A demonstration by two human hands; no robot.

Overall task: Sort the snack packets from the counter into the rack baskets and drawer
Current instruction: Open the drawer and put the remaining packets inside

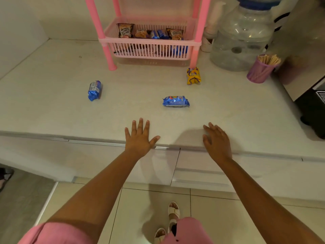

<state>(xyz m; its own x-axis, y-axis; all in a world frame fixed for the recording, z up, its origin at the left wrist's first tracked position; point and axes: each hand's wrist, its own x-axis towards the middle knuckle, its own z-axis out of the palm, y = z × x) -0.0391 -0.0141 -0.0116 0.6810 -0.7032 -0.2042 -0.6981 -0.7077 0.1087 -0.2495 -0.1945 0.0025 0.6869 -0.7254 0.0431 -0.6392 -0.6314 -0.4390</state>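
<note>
Three snack packets lie on the pale counter (52, 110): a blue packet (94, 90) at the left, a blue biscuit packet (175, 101) in the middle, and a yellow packet (193, 75) by the rack's right leg. The pink rack basket (149, 50) at the back holds several peanut and blue packets. My left hand (139, 138) rests flat near the counter's front edge, fingers spread, holding nothing. My right hand (217, 140) hovers palm down at the same edge, empty. White drawer fronts (202, 171) sit shut under the counter.
A big clear water jar (242, 39) stands at the back right. A purple cup of wooden sticks (261, 69) is in front of it. A dark appliance (314, 110) occupies the right edge. Pink rack legs (108, 55) stand on the counter.
</note>
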